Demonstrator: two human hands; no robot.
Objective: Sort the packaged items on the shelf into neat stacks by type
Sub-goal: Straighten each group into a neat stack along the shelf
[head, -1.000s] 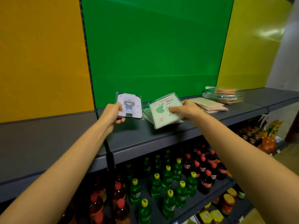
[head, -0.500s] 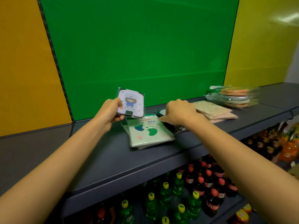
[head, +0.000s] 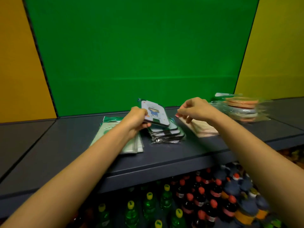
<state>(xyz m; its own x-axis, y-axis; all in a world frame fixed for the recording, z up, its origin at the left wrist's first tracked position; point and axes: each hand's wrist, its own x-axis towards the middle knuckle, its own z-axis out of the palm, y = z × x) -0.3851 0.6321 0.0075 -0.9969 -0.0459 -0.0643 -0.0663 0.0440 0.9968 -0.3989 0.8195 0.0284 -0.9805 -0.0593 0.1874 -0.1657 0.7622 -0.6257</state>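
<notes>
my left hand (head: 137, 118) pinches a cartoon packet (head: 155, 115) over its matching stack (head: 166, 134) mid-shelf (head: 65, 145). my right hand (head: 194, 108) hovers loosely curled, empty, above the pink stack (head: 202, 129). next, i judge, lay the packet down squarely.

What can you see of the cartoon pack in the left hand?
The cartoon pack is a flat, rounded-corner rectangle in clear wrap, pale with a small figure in blue printed on its face and a dark edge. The left hand pinches its left edge, holding it tilted, face toward the camera, just above a stack of similar packs on the shelf. Whether its lower edge touches that stack I cannot tell. The right hand is clear of it.
</notes>
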